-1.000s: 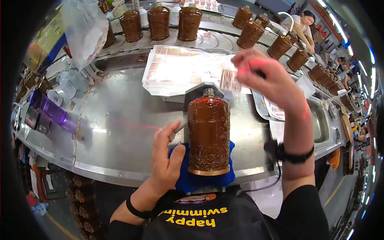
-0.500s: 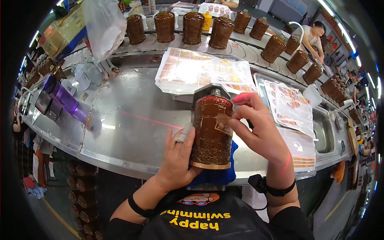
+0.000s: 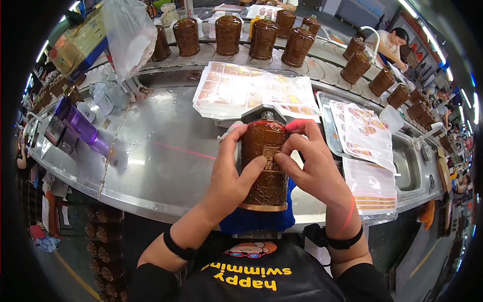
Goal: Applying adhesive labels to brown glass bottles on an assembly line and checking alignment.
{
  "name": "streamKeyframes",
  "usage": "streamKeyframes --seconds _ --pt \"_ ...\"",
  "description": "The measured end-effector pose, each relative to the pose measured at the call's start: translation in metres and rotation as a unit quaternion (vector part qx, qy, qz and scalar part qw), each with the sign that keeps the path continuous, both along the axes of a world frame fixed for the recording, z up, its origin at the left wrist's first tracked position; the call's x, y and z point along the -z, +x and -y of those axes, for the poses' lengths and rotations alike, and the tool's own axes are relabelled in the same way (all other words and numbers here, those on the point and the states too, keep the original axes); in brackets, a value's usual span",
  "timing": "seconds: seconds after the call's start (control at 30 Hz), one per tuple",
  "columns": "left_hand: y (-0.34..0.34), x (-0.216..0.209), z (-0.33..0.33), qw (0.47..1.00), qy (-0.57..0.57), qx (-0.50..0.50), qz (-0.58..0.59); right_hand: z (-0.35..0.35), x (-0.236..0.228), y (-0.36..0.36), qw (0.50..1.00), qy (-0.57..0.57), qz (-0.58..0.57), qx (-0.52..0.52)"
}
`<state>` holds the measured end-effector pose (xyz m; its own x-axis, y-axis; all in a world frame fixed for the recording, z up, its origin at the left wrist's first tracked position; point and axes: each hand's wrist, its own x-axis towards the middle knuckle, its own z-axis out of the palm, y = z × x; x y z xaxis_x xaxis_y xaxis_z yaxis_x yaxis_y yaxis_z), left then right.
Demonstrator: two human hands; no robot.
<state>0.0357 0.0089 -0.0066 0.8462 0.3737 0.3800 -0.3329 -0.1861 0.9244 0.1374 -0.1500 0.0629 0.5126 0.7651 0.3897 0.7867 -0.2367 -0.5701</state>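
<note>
A brown glass bottle (image 3: pixel 264 190) with embossed sides and a gold base band stands upright before me, leaning against a dark angular holder (image 3: pixel 274 109). A small gold-and-brown label (image 3: pixel 270 162) lies on its front, below the shoulder. My left hand (image 3: pixel 226 173) wraps the bottle's left side, its thumb pressing the label's left edge. At the label's right edge, my right hand (image 3: pixel 314 163) pinches with thumb and forefinger, its other fingers curled near the bottle's shoulder. Grey wrapping covers a left fingertip. Blue cloth (image 3: pixel 259 220) sits under the bottle.
Label sheets (image 3: pixel 229 90) lie behind the bottle on the steel table (image 3: pixel 161 136). More sheets rest on a tray (image 3: pixel 326 121) at right, beside a sink (image 3: pixel 406 163). Brown bottles (image 3: pixel 228 36) line a conveyor (image 3: pixel 211 59). A purple cup (image 3: pixel 80 126) is at left.
The label has turned from slanting off the bottle's right side to lying upright on its front. My left hand has moved up, thumb onto the label. Conveyor bottles have shifted right.
</note>
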Motion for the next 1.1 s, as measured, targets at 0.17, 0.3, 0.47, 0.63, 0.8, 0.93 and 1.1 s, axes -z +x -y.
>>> streamKeyframes --seconds 0.17,0.3,0.47,0.63,0.8,0.93,1.1 --pt "0.01 0.006 0.005 0.995 -0.103 -0.006 -0.013 -0.001 0.009 0.002 0.993 0.069 -0.091 0.01" --pt "0.011 0.002 0.005 0.993 -0.116 0.014 -0.007 0.005 0.028 0.01 0.986 0.1 -0.132 0.029" --pt "0.01 0.0 0.005 0.984 -0.176 0.042 0.0 0.001 0.033 0.004 0.983 0.105 -0.145 0.037" --pt "0.01 0.002 0.003 0.984 -0.174 0.043 -0.01 0.0 0.039 0.005 0.979 0.131 -0.152 0.037" --pt "0.009 0.005 0.005 0.983 -0.175 0.046 -0.008 0.002 0.038 0.005 0.978 0.119 -0.17 0.033" --pt "0.009 0.008 0.003 0.987 -0.155 0.049 -0.01 0.002 0.038 0.005 0.975 0.119 -0.186 0.032" --pt "0.007 0.004 0.004 0.978 -0.196 0.07 -0.004 0.003 0.042 0.007 0.972 0.129 -0.196 0.02"
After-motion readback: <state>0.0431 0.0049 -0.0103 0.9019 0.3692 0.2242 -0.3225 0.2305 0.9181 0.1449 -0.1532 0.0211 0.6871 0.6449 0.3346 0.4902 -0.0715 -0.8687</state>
